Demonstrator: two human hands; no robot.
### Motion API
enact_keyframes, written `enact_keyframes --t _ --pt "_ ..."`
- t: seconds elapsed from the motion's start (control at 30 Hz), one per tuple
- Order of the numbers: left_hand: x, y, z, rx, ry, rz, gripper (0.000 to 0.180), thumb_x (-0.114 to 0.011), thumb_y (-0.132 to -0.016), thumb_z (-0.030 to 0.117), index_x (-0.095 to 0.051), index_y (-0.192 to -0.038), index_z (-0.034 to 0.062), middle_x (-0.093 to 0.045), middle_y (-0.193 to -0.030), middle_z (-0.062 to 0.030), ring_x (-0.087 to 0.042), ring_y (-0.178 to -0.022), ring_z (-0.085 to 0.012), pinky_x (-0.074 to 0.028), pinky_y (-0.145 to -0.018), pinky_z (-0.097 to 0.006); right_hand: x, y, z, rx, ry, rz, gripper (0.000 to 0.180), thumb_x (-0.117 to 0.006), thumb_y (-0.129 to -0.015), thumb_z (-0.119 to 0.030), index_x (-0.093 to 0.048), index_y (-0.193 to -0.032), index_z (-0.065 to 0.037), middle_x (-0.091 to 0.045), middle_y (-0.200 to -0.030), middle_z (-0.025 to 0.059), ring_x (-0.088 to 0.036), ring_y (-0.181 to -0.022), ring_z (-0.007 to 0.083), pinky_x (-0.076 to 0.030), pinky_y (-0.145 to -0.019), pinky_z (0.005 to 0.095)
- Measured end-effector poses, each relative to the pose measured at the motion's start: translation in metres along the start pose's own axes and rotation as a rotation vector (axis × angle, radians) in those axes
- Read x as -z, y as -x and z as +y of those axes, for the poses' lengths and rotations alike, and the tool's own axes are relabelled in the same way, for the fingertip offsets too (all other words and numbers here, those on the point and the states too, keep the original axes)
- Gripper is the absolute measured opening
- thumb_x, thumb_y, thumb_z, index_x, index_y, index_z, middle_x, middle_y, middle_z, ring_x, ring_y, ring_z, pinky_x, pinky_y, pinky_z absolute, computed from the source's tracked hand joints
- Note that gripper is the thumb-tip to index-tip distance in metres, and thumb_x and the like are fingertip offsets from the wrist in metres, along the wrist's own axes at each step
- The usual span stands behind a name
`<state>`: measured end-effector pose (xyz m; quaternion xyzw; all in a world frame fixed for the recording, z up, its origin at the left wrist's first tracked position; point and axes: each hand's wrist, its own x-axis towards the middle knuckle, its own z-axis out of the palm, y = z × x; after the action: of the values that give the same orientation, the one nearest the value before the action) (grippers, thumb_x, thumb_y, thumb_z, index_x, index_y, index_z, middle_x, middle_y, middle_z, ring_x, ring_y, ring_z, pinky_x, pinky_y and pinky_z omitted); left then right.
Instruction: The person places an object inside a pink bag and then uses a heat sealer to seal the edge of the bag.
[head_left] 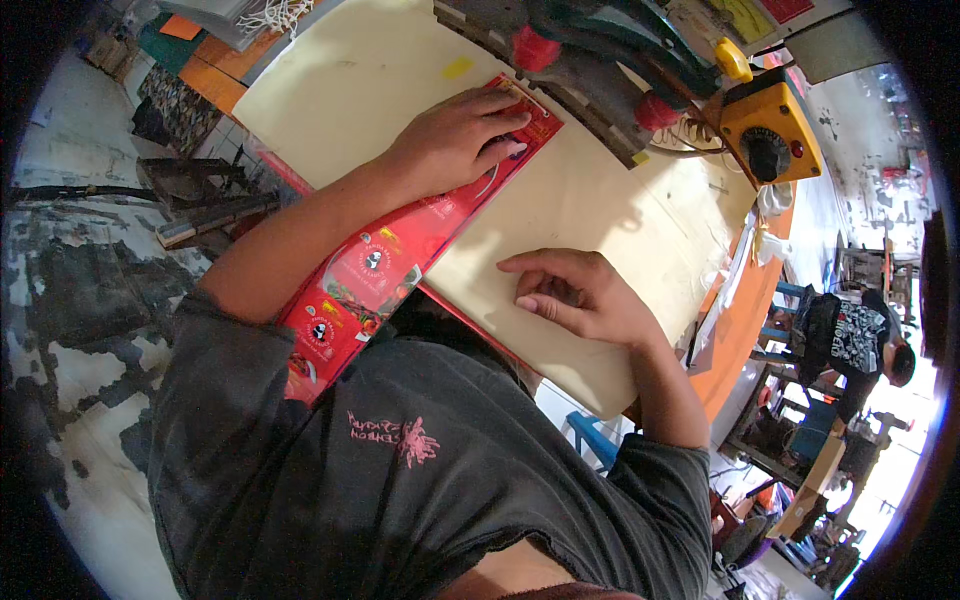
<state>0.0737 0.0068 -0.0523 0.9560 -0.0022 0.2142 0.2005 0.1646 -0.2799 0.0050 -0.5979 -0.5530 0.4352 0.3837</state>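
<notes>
Both hands flat: left hand (455, 140) pressing red printed strip (400, 250), right hand (575, 295) curled on board (590, 200).

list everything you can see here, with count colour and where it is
printed strip: 1, red with pictures, lying along the left edge of the board, running off its near end
board: 1, pale cream, on the work table, centre
machine: 1, dark with red knobs, at the far edge of the board
control box: 1, yellow with a black dial, upper right
table edge: 1, orange, right of the board
another person: 1, dark printed shirt, bent over, far right
shirt: 1, dark grey, bottom centre
left hand: 1, flat on the strip's far end
right hand: 1, fingers curled, on the bare board
</notes>
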Motion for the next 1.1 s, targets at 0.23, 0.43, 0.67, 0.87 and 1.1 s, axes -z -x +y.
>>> enact_keyframes --t 0.23,0.43,0.67,0.87,1.1 --pt "-0.0063 0.0014 -0.0002 -0.063 -0.021 0.108 0.040 -0.067 -0.106 0.030 -0.073 -0.137 0.0062 -0.065 -0.149 -0.0170 -0.058 -0.140 -0.0367 -0.046 -0.121 -0.044 -0.0016 -0.0010 -0.0017 -0.085 -0.033 -0.004 0.037 -0.075 -0.104 -0.022 -0.071 -0.136 -0.004 -0.077 -0.099 0.0107 -0.075 -0.091 0.0198 -0.059 -0.083 0.0347" --pt "-0.0045 0.0009 -0.0004 -0.080 -0.008 0.126 0.039 -0.067 -0.105 0.030 -0.073 -0.135 0.0056 -0.065 -0.147 -0.0161 -0.059 -0.138 -0.0355 -0.048 -0.119 -0.045 -0.0003 -0.0038 -0.0054 -0.118 -0.021 -0.027 0.037 -0.074 -0.104 -0.022 -0.071 -0.137 -0.004 -0.078 -0.102 0.0111 -0.076 -0.094 0.0207 -0.060 -0.086 0.0342" --pt "-0.0036 -0.0003 0.0034 -0.011 0.047 0.064 0.039 -0.068 -0.107 0.032 -0.073 -0.137 0.0087 -0.067 -0.146 -0.0166 -0.059 -0.140 -0.0363 -0.048 -0.120 -0.045 -0.0040 -0.0030 -0.0078 -0.107 0.018 0.010 0.037 -0.075 -0.104 -0.021 -0.072 -0.136 -0.004 -0.077 -0.107 0.0135 -0.077 -0.098 0.0238 -0.060 -0.089 0.0365" --pt "-0.0024 0.0001 0.0050 -0.009 0.029 0.077 0.040 -0.069 -0.106 0.035 -0.074 -0.137 0.0107 -0.067 -0.146 -0.0149 -0.059 -0.141 -0.0359 -0.049 -0.120 -0.045 -0.0030 -0.0016 -0.0072 -0.109 0.056 0.006 0.038 -0.074 -0.104 -0.022 -0.072 -0.138 -0.005 -0.077 -0.107 0.0128 -0.077 -0.099 0.0240 -0.060 -0.090 0.0374" --pt "-0.0045 -0.0001 0.0007 -0.017 0.041 0.078 0.039 -0.070 -0.106 0.032 -0.074 -0.138 0.0103 -0.067 -0.146 -0.0144 -0.059 -0.141 -0.0366 -0.048 -0.121 -0.045 -0.0051 -0.0007 -0.0035 -0.127 -0.017 0.003 0.038 -0.073 -0.105 -0.023 -0.071 -0.140 -0.007 -0.076 -0.103 0.0114 -0.075 -0.096 0.0239 -0.059 -0.089 0.0378"
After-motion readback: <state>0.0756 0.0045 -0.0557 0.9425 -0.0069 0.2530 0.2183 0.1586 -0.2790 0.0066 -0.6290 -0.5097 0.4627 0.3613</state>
